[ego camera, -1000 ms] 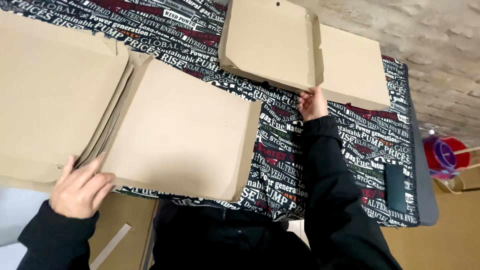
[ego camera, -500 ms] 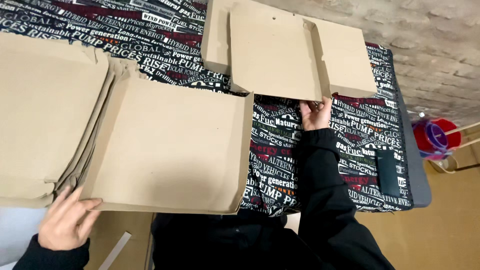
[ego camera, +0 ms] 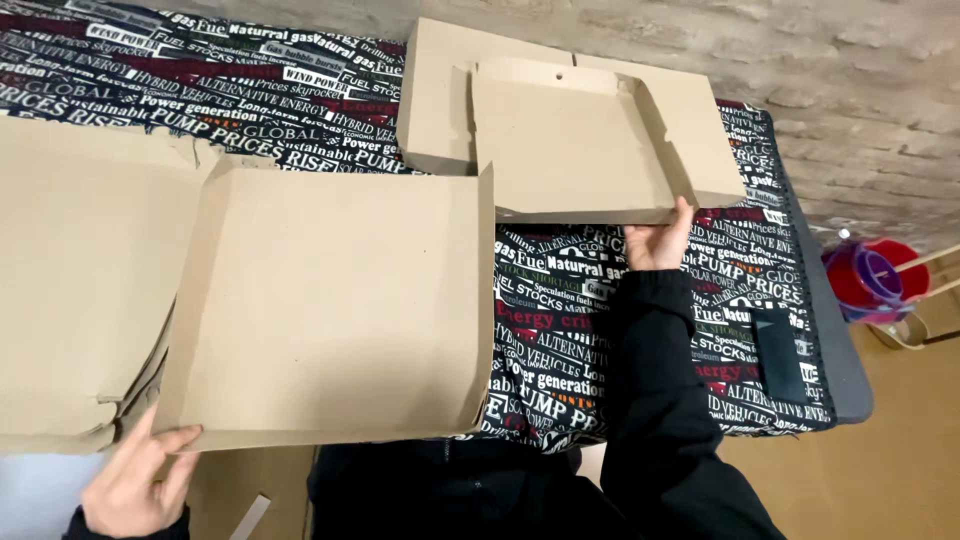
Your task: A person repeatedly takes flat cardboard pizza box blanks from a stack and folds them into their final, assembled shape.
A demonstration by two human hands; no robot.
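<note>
The partly folded cardboard box (ego camera: 570,150) lies at the far edge of the table, 2 side walls already raised while flat flaps still spread to its left and right. The right hand (ego camera: 655,238) grips its near edge, fingers curled under the front wall. Closer in, a flat box blank (ego camera: 330,310) tops a stack of blanks (ego camera: 85,270), its near corner pinched by the left hand (ego camera: 135,485). The printed tablecloth (ego camera: 600,330) covers the table; folding looks barely begun.
</note>
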